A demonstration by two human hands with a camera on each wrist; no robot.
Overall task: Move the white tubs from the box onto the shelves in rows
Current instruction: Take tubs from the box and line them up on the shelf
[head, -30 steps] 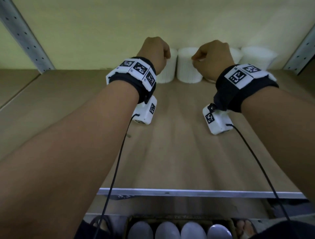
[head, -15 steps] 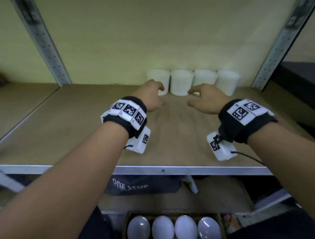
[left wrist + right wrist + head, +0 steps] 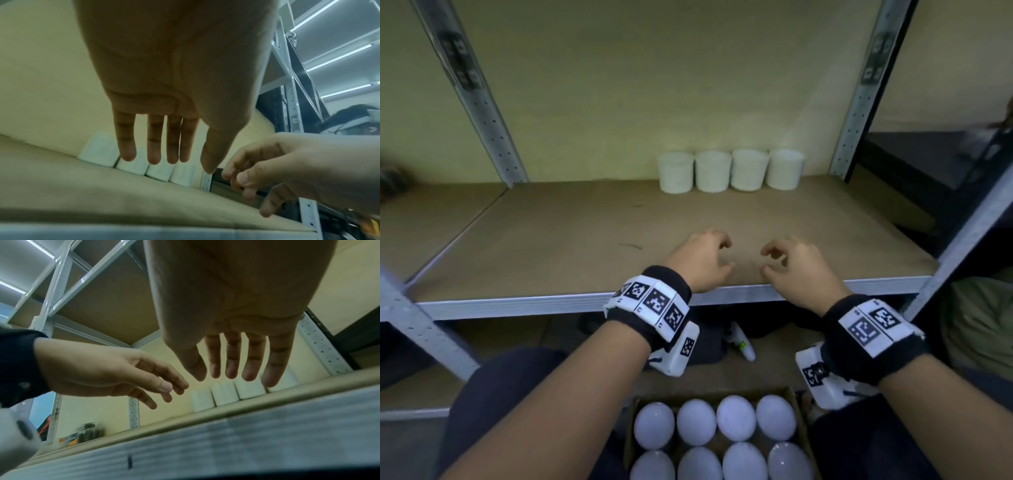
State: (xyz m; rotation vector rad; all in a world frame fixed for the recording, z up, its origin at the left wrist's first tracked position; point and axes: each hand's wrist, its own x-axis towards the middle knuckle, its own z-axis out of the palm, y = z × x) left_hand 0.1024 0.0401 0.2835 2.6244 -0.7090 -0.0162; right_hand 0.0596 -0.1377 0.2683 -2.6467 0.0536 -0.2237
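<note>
Tubs (image 3: 731, 170) at shelf (image 3: 571, 240) back | well beyond fingers (image 3: 153, 146) | both hands' fingers loose, empty

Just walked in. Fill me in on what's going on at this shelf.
A person is moving white tubs from a box onto a shelf. Four tubs stand in a row at the back of the shelf, against the wall. Both the left hand and the right hand are empty, fingers relaxed, above the shelf's front edge. Eight more white tubs show in the box below.
</note>
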